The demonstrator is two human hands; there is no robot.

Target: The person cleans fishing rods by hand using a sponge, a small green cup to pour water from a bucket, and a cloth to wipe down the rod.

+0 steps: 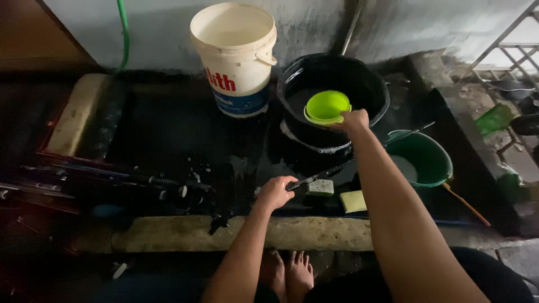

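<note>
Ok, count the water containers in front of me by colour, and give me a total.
White bucket: 1
Black tub: 1
Dark green basin: 1
Lime green scoop bowl, held by the right hand over the tub: 1
Total: 4

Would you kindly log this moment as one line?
left hand: grips dark rod | right hand: holds green bowl over black tub | nearby: sponges

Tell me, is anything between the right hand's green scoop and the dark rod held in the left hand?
Nothing visible blocks it. The right hand holds the lime-green scoop over the black tub. Between it and the dark rod in the left hand lies only the tub's near rim and wet floor.
</note>
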